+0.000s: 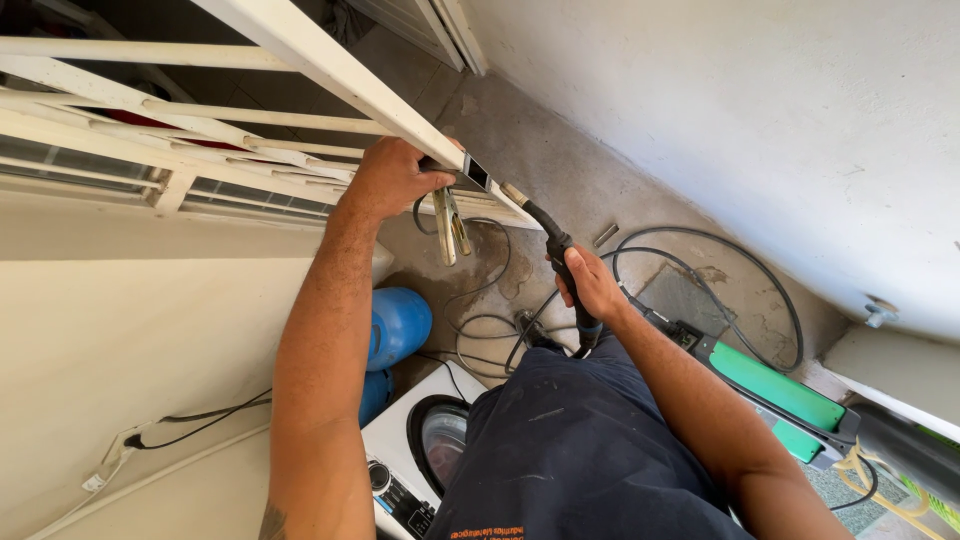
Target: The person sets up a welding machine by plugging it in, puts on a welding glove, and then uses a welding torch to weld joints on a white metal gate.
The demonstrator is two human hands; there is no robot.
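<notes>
Left hand wrapped around white metal frame bar at its cut end. Right hand fisted on black welding torch, nozzle tip just beside that end; ground clamp hangs below it

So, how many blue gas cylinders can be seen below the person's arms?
1. The rounded blue metal gas cylinder stands on the floor beside the left forearm, next to the white washing machine. The arm covers part of it, so another may be hidden there.

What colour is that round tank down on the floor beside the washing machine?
The tank is bright blue, seen best in the head view, just below the left forearm.
</notes>
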